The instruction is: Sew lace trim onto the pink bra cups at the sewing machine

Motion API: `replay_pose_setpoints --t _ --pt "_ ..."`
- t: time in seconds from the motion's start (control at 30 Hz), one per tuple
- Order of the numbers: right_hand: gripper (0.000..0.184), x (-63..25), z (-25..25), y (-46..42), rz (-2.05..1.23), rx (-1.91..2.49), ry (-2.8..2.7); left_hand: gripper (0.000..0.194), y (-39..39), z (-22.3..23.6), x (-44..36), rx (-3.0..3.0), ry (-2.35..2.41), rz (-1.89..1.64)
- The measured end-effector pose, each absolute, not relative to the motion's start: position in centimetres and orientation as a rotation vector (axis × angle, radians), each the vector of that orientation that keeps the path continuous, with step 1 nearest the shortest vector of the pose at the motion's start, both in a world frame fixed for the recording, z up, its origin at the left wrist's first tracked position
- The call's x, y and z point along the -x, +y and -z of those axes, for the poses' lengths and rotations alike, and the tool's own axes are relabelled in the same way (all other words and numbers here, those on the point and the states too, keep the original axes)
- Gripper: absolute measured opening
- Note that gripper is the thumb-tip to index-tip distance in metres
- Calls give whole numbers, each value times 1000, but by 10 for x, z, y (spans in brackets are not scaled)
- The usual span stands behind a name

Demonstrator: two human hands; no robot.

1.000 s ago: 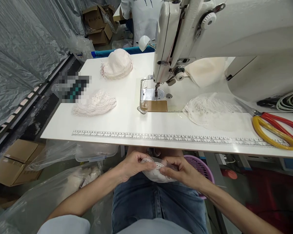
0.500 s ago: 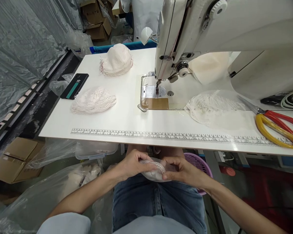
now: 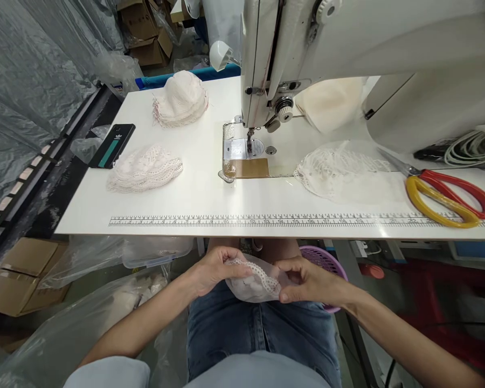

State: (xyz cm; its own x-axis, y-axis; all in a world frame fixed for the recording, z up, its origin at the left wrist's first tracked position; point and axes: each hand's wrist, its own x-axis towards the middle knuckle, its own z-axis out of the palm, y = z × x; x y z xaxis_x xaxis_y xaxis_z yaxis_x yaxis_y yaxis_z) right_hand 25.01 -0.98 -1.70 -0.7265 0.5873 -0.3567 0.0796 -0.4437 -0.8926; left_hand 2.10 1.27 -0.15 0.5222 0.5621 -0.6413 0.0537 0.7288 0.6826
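Above my lap, in front of the table edge, I hold a thin white piece of fabric with lace trim (image 3: 254,285) between both hands. My left hand (image 3: 220,269) pinches its left end, thumb lying on the lace. At the right end, my right hand (image 3: 305,280) grips the sheer edge between thumb and fingers. The lace band runs slantwise between the two hands. On the table ahead stands the sewing machine (image 3: 262,70), its presser foot (image 3: 249,143) over the metal plate with no fabric under it.
Stacked lace pieces (image 3: 145,170) and a rounded fabric pile (image 3: 181,99) lie left on the table, beside a dark phone (image 3: 112,145). To the right are loose lace pieces (image 3: 339,170) and scissors (image 3: 448,196). A purple basket (image 3: 327,261) stands below the table edge.
My hands have drawn slightly apart, and more of the lace band shows stretched between them. The view has shifted a little, so the table and machine appear farther left.
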Motion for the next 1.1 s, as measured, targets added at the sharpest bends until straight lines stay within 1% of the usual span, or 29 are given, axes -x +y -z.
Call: replay_pose_setpoints --t 0.3,0.4,0.57,0.77,0.9,1.1 --pt "26 -250 16 -12 -2227 1037 -1397 32 12 -1 -22 -719 1019 -355" --pt "24 -249 15 -12 -2236 989 -1401 29 11 -1 -24 -730 1027 -335" --pt "25 -234 14 -11 -2143 989 -1289 25 11 -2 -27 -791 1026 -351" --pt "32 -225 14 -10 -2072 1120 -1286 30 9 0 -23 -794 1099 -365" --pt "32 -228 10 -11 -2114 1138 -1259 36 8 1 -23 -753 1085 -350" --pt "28 -230 12 -11 -2136 1139 -1258 34 10 -2 -20 -783 1020 -310"
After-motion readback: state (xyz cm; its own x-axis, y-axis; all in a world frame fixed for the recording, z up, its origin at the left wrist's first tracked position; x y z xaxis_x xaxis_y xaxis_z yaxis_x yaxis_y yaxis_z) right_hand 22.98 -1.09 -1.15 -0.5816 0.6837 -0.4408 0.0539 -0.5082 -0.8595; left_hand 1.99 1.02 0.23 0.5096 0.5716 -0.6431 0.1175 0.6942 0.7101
